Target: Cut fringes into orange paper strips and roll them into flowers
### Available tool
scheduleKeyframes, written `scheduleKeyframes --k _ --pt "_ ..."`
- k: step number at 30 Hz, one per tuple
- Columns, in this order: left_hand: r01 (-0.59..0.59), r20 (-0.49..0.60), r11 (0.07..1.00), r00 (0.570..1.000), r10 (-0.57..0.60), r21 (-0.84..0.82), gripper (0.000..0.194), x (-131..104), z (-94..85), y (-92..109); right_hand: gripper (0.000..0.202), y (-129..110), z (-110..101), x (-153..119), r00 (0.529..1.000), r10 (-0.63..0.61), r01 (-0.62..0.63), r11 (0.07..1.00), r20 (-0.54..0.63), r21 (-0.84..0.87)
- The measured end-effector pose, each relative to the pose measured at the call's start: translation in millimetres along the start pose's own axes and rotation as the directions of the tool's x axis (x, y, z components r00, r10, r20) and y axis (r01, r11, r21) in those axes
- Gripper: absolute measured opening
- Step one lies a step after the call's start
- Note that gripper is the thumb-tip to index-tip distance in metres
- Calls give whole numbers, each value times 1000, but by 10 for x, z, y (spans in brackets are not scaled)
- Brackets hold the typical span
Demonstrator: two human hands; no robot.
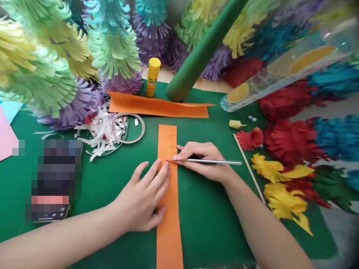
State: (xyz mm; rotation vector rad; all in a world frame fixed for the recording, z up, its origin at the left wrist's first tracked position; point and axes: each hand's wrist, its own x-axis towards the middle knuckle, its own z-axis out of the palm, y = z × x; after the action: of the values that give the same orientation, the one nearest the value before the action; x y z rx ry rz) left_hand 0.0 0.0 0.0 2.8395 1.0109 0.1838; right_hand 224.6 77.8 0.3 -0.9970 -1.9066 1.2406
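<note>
A long orange paper strip (169, 243) lies lengthwise before me on the green table, with short dark lines at its upper right edge. My left hand (146, 198) rests with fingers spread, its fingertips pressing on the strip from the left. In my right hand (203, 158) is a slim silver pencil (221, 161), pinched close to its tip. The tip touches the strip or hovers just over it, beside my left fingertips; I cannot tell which. Beyond it, a folded orange strip (157, 106) lies crosswise.
Behind stand a yellow glue stick (153, 76), a green cone-like tube (202, 52) and fringed paper columns (112, 41). White paper scraps (103, 129) and a tape ring (143, 129) lie left, near a blurred dark object (57, 175). Rightward are a thin stick (249, 168) and yellow paper flowers (286, 200).
</note>
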Motion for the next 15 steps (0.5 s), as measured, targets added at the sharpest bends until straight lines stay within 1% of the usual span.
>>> scheduleKeyframes --k 5,9,15 --pt "9 13 1000 1000 -10 18 56 23 0 15 5 -20 -17 -10 1000 15 -15 1000 -4 11" --pt "39 5 999 999 -39 24 56 23 2 35 5 -22 -17 -8 1000 22 -22 1000 -1 22" --pt "41 -1 999 999 -41 10 55 22 6 41 6 -19 -30 -13 1000 22 -22 999 -1 44"
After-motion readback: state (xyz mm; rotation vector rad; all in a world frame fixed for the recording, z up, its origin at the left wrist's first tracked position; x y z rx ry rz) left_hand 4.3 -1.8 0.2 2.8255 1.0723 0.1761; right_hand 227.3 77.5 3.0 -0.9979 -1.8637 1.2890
